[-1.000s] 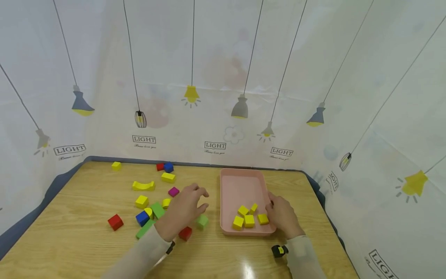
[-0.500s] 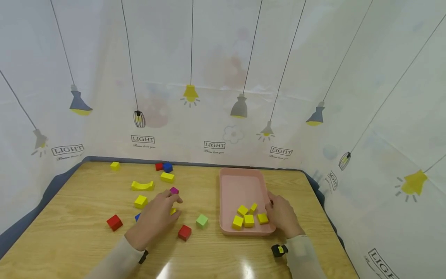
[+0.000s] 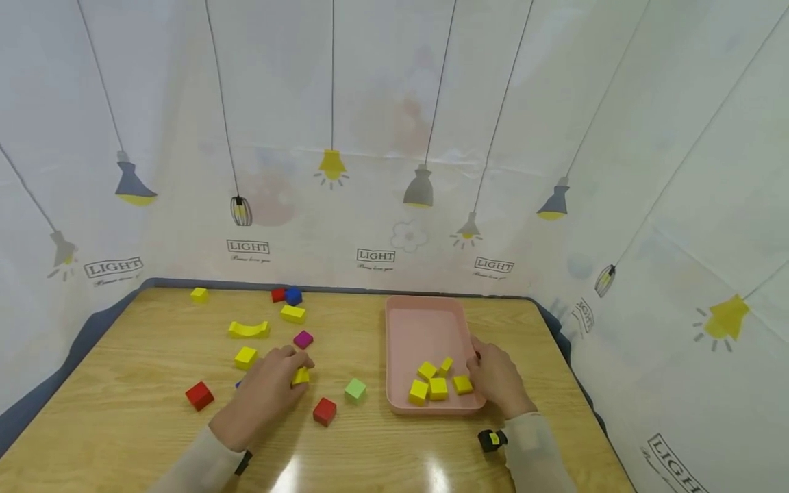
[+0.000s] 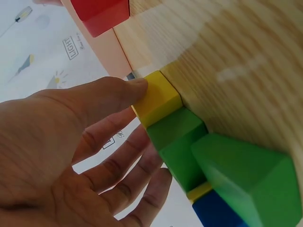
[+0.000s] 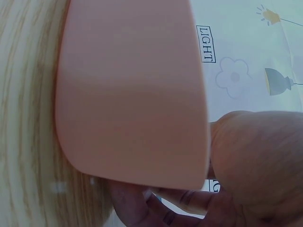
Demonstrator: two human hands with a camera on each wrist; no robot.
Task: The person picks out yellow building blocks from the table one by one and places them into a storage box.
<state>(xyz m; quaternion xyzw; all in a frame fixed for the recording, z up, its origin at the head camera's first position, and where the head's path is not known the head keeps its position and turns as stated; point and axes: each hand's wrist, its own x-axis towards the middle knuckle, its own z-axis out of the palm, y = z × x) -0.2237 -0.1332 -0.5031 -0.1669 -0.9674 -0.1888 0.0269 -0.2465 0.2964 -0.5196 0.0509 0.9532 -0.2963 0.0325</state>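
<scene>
1. The left hand (image 3: 264, 392) has just changed its place: one second ago it was nearer to the pink tray (image 3: 425, 329), and now it is at the group of blocks. Its grip pinches a yellow block (image 4: 158, 97) between thumb and forefinger, while the other fingers stay loose.
2. For the work, this seems to mean that a block is taken but not yet lifted: it is on the surface (image 3: 357, 452), touching a green block (image 4: 175, 130).
3. The right hand (image 3: 498, 376) has stayed at the tray, and its grip is curled around the near right part of the rim.
4. Inside the tray one counts five small yellow blocks (image 3: 419, 393), the same number as before.
5. Outside it, yellow pieces are six: the pinched one, two cubes (image 3: 246, 357), one bar (image 3: 293, 314), one arch (image 3: 249, 329), and one small piece (image 4: 200, 191) mostly hidden.
6. There are three red blocks (image 3: 324, 411), two blue blocks (image 3: 293, 296), one purple block (image 3: 303, 339) and one light green block (image 3: 355, 390).
7. Darker green blocks appear to be two; the left hand covers them in the head view.
</scene>
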